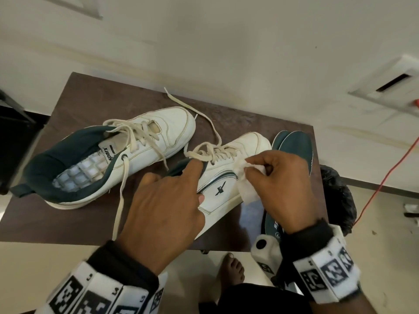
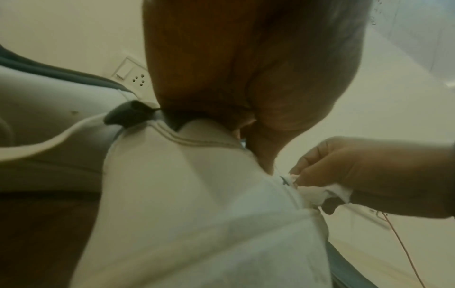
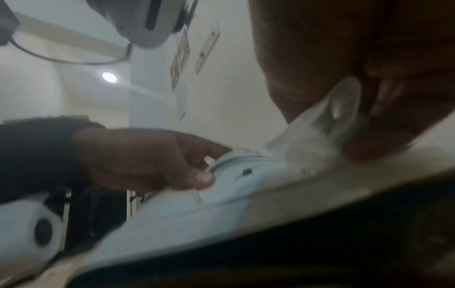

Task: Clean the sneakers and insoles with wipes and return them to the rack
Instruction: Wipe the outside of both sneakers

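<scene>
Two white sneakers with dark green linings lie on a small brown table. The left sneaker lies untouched, laces loose. My left hand grips the heel collar of the near sneaker, thumb on its side and fingers over the opening. My right hand pinches a white wipe and presses it against that sneaker's side, beside the black logo. Two green insoles lie at the table's right edge, partly under my right hand. The wrist views show the near sneaker and the wipe.
A black bag sits on the floor right of the table, with a red cable running past it. A dark piece of furniture stands at the left. My bare foot is under the table's near edge. A wall lies behind the table.
</scene>
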### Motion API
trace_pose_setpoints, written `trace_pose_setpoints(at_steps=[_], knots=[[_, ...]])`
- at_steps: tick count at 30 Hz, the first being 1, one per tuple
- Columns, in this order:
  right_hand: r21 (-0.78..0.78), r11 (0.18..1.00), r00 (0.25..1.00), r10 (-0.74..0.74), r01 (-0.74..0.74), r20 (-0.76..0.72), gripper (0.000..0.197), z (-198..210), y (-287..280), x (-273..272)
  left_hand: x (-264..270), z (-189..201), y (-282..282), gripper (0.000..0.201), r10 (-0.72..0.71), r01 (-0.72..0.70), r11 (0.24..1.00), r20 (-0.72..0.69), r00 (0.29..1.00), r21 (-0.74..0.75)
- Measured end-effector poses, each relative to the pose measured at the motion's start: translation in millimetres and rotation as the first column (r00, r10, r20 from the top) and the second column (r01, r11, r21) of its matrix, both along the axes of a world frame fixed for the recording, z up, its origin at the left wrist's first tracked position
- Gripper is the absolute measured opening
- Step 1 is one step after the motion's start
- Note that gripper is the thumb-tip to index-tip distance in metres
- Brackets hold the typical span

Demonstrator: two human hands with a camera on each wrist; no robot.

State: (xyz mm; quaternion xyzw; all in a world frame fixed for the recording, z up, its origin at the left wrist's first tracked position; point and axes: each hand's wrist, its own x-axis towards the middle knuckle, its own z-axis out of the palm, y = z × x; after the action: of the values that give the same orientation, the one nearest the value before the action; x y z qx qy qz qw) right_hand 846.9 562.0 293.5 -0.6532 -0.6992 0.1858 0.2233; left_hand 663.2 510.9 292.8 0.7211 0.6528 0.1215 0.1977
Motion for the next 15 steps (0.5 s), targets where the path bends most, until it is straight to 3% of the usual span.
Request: trace_pose_setpoints(at_steps=[2,5,9,12,15], knots=[[0.056,0.992,0.993,-0.113,0.111,0.03,0.017,-4,6,4,-3,-1,2,0.046,-0.096,0.096,0.995,0.04,0.995,0.019],[0.009,0.985,0.983,-0.172,0.172,0.063,0.019,-5,12,14,-2,-3,0,0.052,-0.185,0.185,0.982,-0.008,0.983,0.036],[0.026,0.981,0.975,-0.192,0.191,0.107,0.02,-9,13,22,-5,-7,0,0.052,-0.161,0.172,0.976,-0.092,0.983,0.131],[0.023,0.992,0.984,-0.129,0.127,0.124,0.017,-5,9,21,-9,-12,3,0.048,-0.071,0.092,0.985,-0.149,0.986,0.143],[-0.094,0.996,0.983,0.012,0.005,0.184,0.014,0,4,19,-8,-15,3,0.044,-0.039,0.066,0.989,-0.198,0.979,0.135]])
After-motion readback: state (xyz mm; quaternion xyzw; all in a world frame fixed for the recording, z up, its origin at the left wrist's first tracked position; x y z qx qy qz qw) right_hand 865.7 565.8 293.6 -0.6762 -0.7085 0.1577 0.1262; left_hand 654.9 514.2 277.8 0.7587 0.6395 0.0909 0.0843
